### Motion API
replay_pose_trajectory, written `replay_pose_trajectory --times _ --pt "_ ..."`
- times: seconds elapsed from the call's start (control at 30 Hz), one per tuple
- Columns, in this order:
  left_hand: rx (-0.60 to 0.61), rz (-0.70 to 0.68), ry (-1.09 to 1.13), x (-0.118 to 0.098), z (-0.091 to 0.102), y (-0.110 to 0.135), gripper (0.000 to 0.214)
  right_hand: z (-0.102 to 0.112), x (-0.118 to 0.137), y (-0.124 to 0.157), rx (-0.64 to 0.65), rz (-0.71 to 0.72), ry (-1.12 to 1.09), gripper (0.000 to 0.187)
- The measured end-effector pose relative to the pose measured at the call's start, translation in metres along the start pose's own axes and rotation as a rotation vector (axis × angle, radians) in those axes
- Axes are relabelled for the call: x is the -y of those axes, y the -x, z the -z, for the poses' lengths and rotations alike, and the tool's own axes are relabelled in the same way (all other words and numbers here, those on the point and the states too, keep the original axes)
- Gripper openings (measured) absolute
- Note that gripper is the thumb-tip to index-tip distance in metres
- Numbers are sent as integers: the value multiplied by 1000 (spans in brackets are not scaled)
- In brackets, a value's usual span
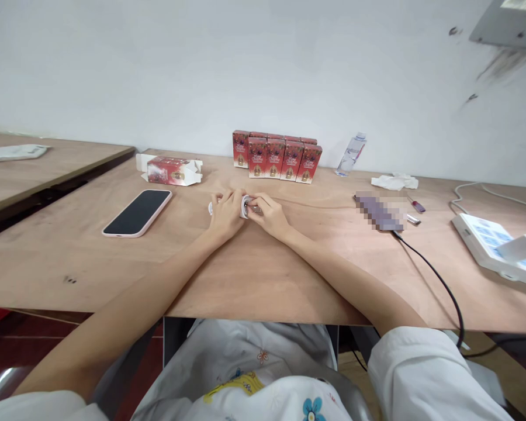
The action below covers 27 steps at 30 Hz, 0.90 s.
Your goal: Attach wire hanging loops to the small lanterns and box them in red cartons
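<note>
Both my hands meet at the middle of the wooden table (254,275). My left hand (225,213) is closed round a small white round object (245,206). My right hand (267,215) pinches the same object from the right, fingers curled on it. What the object is I cannot make out; a bit of white also shows left of my left hand. Behind my hands stands a row of several red printed boxes (278,156). One red box (172,170) lies on its side at the left with its white flaps open.
A black phone in a pink case (138,212) lies left of my hands. A water bottle (352,154), crumpled tissue (394,182), a blurred-out item with a black cable (438,280) and a white device (493,245) are at the right. A second table (35,169) adjoins left.
</note>
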<state>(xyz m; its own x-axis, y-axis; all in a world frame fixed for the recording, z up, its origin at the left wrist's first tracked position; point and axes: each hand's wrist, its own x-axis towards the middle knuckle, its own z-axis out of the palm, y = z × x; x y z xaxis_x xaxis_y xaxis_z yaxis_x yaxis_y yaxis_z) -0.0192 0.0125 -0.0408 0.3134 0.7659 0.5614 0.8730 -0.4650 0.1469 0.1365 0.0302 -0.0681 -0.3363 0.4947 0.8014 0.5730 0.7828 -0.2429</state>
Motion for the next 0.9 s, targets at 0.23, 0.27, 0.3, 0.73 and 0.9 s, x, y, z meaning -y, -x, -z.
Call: replay_pose_trajectory --times 0.23,0.27,0.3,0.73,0.9 --pt "11 5 -15 0 0 0 26 0 1 0 -25 19 8 8" --pt "14 6 -10 -1 0 0 26 0 1 0 -27 19 9 8" --pt "14 8 -5 -1 1 -1 25 0 2 0 -25 15 10 8" --pt "9 -10 -19 -1 -2 0 23 1 2 -1 -45 -6 13 6" --pt "30 21 -16 -2 3 -1 23 2 3 -1 -30 -4 -10 8"
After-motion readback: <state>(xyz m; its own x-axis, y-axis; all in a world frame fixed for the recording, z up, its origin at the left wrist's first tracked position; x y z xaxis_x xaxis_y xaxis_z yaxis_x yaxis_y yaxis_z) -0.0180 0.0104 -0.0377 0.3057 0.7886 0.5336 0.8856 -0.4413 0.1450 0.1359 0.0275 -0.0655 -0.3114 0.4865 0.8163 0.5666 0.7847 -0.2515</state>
